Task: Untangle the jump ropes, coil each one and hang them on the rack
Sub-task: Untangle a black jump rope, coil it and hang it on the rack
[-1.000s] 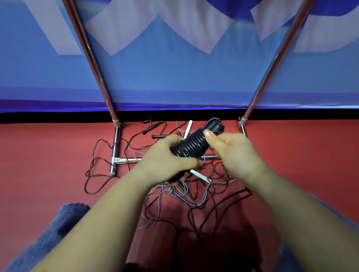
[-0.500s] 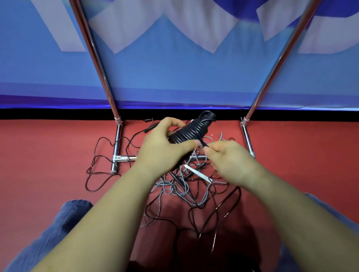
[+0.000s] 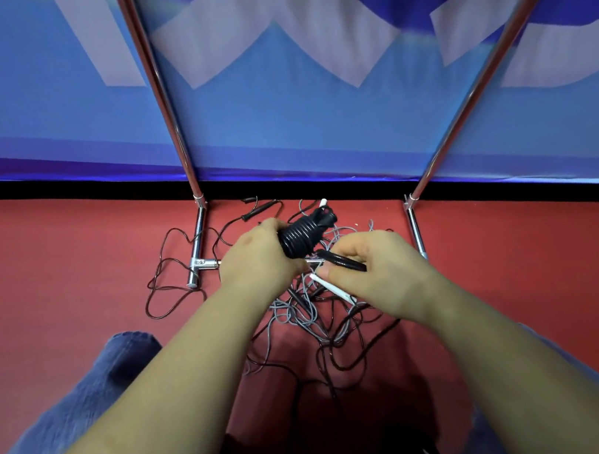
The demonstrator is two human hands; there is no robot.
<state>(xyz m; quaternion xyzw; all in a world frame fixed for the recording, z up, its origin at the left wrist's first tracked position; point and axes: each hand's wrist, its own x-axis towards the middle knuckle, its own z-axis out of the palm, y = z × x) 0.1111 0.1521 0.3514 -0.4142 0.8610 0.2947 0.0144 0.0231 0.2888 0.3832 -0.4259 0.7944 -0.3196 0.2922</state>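
Roughly a third in, by my read. One black rope coil (image 3: 301,236) is wound tight, gripped in the left hand (image 3: 256,260), fingers wrapped around its lower end. Right hand (image 3: 378,273) is curled, pinching a black handle (image 3: 342,260) between thumb and fingers just beside the coil; probably the tail end of that same rope, being tucked or locked off. A white handle (image 3: 332,287) pokes out under the right thumb; can't tell if the hand is actually holding it or it just lies behind on the pile.

Not done yet:
- nothing seen hanging on the rack (image 3: 198,249); only its chrome uprights and floor feet are in frame, the top bar is out of view
- tangle of grey and black ropes (image 3: 316,325) on the red floor (image 3: 62,262), between the rack feet and below the hands, well knotted
- a dark rope (image 3: 166,281) loops loose around the left rack foot, with its handle (image 3: 256,210) lying near the wall

So judging from this: one coil nearly finished, at least two ropes left to separate, coil and hang.

Writing: a small stamped mark on the left rack joint (image 3: 201,261), looks like digits, too small to read for certain. Blue banner (image 3: 308,89) behind carries big white shapes, likely letter parts, not legible as words.
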